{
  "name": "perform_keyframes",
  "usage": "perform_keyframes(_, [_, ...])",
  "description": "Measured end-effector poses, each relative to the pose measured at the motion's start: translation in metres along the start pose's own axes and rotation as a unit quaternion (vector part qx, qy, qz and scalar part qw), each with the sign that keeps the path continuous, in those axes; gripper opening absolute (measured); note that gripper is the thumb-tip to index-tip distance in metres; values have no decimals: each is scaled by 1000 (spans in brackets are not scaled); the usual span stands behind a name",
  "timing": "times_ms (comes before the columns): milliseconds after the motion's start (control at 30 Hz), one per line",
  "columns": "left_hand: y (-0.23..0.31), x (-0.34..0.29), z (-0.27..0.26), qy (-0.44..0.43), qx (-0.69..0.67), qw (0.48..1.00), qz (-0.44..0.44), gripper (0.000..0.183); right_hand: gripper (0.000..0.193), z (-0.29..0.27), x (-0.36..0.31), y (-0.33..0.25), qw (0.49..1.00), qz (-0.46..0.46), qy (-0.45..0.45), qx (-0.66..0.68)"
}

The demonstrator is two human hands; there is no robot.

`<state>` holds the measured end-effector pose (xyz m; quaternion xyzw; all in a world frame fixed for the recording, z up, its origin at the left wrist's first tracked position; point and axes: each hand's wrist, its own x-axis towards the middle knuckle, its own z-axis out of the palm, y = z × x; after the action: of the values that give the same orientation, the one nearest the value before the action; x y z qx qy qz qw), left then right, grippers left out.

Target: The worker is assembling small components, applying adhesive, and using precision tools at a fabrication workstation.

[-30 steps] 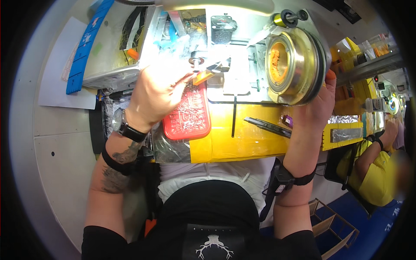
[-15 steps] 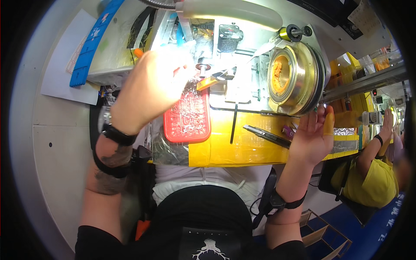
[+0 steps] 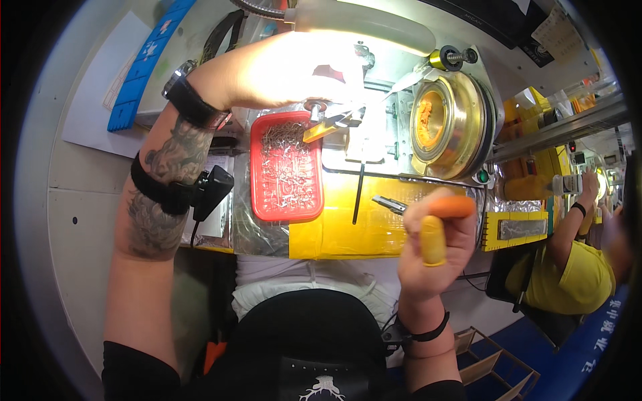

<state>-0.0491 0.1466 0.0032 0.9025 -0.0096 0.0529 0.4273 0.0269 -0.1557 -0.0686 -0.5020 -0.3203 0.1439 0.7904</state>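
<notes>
My left hand (image 3: 294,73) reaches over the bench fixture under the lamp, washed out by glare, so its fingers cannot be made out. Just below it are a round metal knob (image 3: 314,110) and a yellow-tipped piece (image 3: 321,130). My right hand (image 3: 435,250) is raised near the bench's front edge with its fingers curled in. Orange and yellow finger covers are on it, and anything inside is hidden. Partly behind that hand lies a utility knife (image 3: 389,204). A red tray (image 3: 255,180) of thin metal pieces stands below my left wrist.
A brass-coloured wheel (image 3: 461,127) with an orange centre stands at the right. The lamp (image 3: 364,23) hangs across the top. A thin black rod (image 3: 359,194) projects over the yellow bench covering (image 3: 321,234). A co-worker in a yellow shirt (image 3: 555,277) sits at far right.
My left hand has moved up and right, uncovering more of the red tray. My right hand has come left and nearer from beside the wheel, its fingers curling; it now covers part of the knife.
</notes>
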Motion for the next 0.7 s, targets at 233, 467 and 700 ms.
perform_keyframes(233, [-10,-4,10,62,86,985,135,32,19,46,13,1,983,133,-104,79])
perform_keyframes(467, [50,-26,71,232,87,965,85,12,16,68,33,30,946,213,-8,243])
perform_keyframes(700, [59,-36,109,293,251,916,108,12,26,62,46,58,955,161,-17,248])
